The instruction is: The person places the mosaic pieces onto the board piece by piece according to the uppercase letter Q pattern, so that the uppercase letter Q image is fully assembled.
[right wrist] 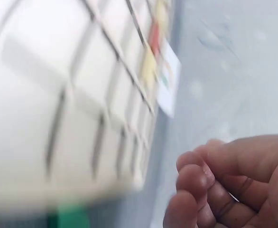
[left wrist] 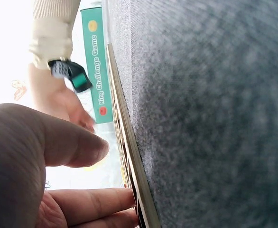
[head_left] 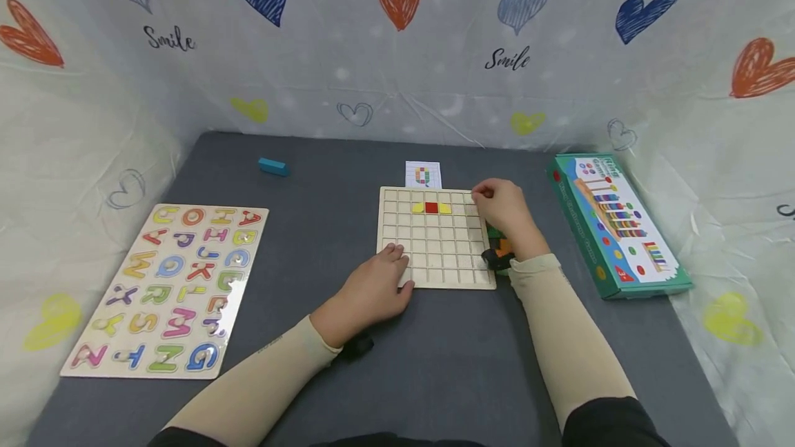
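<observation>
A pale wooden grid board lies on the table with a yellow tile, a red tile and another yellow tile in an upper row. My left hand rests on the board's left edge, fingers extended; the left wrist view shows its fingertips touching the board. Over the upper right corner is my right hand. Its fingers are curled with thumb and index tips together, and no object shows between them. Behind the board lies a small card with a coloured pattern.
Green and orange pieces lie right of the board, partly behind my right wrist. A green game box stands farther right. At left is an alphabet board; a blue block lies behind it. A heart-printed curtain surrounds the table.
</observation>
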`<action>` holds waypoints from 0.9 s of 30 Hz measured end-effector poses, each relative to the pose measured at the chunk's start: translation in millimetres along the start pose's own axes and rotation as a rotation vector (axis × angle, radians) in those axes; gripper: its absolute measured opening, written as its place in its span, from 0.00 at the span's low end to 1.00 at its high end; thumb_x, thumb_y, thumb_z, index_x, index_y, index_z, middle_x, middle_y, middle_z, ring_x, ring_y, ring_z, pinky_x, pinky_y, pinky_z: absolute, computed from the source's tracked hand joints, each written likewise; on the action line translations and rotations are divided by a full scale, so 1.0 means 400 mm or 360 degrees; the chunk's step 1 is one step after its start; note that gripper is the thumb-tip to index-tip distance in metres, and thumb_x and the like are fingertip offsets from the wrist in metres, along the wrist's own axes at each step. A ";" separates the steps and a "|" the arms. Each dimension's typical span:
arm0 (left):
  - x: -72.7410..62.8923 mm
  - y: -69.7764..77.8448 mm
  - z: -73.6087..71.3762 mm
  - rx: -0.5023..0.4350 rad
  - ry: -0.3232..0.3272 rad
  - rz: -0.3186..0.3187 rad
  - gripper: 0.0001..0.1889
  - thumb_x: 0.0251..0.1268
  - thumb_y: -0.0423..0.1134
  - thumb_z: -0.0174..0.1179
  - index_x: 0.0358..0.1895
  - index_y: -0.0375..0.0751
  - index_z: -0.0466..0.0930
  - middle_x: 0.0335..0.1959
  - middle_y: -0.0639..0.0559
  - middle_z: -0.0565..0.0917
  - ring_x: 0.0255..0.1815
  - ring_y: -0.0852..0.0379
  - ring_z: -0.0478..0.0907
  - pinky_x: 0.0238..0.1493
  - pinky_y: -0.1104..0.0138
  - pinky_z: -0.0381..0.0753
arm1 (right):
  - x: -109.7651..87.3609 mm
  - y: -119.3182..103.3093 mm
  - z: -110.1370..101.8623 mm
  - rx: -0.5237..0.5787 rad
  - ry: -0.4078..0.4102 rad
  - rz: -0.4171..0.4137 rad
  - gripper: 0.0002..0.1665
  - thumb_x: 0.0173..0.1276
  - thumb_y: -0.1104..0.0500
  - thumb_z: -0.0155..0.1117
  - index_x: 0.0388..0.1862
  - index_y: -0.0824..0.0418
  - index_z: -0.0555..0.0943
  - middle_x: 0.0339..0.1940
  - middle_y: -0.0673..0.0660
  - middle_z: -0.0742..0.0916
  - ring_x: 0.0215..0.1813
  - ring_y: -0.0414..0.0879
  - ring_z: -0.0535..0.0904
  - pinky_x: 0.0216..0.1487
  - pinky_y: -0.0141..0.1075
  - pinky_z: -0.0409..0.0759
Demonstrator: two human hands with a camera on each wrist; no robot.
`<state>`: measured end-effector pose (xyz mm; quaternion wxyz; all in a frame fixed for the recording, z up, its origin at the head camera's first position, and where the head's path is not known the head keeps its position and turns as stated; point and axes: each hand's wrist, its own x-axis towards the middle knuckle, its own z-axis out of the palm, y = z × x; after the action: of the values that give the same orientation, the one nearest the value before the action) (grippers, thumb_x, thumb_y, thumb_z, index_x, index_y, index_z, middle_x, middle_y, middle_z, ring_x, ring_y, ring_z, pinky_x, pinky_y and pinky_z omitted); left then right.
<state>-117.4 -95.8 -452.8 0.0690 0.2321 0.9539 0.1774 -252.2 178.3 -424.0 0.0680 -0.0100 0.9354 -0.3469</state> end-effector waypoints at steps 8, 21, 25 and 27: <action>0.004 0.001 0.001 0.0013 -0.0012 -0.0024 0.28 0.80 0.46 0.61 0.73 0.29 0.79 0.78 0.34 0.76 0.84 0.39 0.70 0.82 0.50 0.73 | -0.072 0.115 -0.127 -0.0162 0.0002 0.0163 0.19 0.86 0.52 0.60 0.59 0.67 0.84 0.55 0.69 0.87 0.50 0.62 0.81 0.50 0.53 0.84; 0.008 0.001 0.008 0.0028 -0.0005 -0.0017 0.28 0.81 0.46 0.60 0.74 0.30 0.79 0.79 0.35 0.76 0.84 0.40 0.69 0.82 0.49 0.73 | -0.128 0.169 -0.107 -0.0359 -0.0200 0.0252 0.23 0.79 0.49 0.70 0.54 0.70 0.86 0.53 0.69 0.88 0.47 0.59 0.82 0.46 0.49 0.84; 0.007 0.002 0.005 0.0024 -0.0013 -0.0008 0.28 0.81 0.46 0.60 0.74 0.30 0.79 0.79 0.34 0.75 0.84 0.39 0.69 0.82 0.49 0.73 | -0.128 0.165 -0.094 -0.0360 -0.0175 0.0266 0.22 0.79 0.51 0.69 0.55 0.70 0.85 0.52 0.69 0.88 0.46 0.59 0.81 0.44 0.47 0.82; 0.006 0.002 0.005 0.0018 -0.0012 -0.0004 0.28 0.81 0.46 0.60 0.73 0.29 0.79 0.79 0.34 0.75 0.84 0.39 0.69 0.82 0.49 0.73 | -0.128 0.168 -0.088 -0.0357 -0.0167 0.0269 0.21 0.80 0.52 0.69 0.55 0.70 0.85 0.51 0.68 0.88 0.45 0.58 0.81 0.44 0.46 0.82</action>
<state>-118.8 -93.6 -454.5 0.0716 0.2319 0.9549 0.1709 -204.4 255.3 -435.2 0.1444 0.0433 0.9609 -0.2323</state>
